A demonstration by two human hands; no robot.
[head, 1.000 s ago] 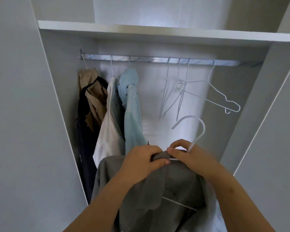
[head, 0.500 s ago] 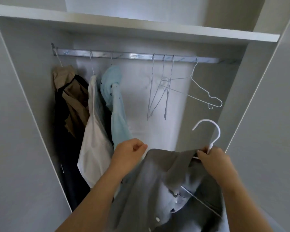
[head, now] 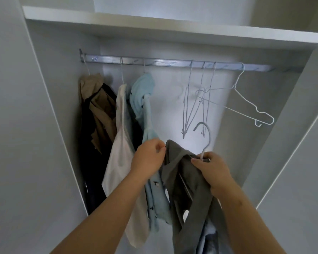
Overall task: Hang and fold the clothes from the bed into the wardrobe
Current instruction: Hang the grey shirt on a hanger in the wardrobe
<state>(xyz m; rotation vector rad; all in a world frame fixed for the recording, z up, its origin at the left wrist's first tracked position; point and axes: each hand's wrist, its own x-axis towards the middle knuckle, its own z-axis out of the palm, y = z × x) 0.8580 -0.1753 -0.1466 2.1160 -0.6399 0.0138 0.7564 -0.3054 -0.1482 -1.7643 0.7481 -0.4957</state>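
Slippage is the risk: the grey shirt (head: 187, 180) hangs bunched on its hanger (head: 209, 136), below the rail (head: 173, 63). The left hand (head: 148, 158) pinches its edge, the right hand (head: 212, 169) grips the hanger neck with cloth; lifted so, one shoulder may slide off.

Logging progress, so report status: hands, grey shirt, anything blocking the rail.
Left hand pinches grey shirt edge; right hand grips white hanger neck. Hook below rail, not hung. Empty hangers hang behind hook; bare rail left of them.
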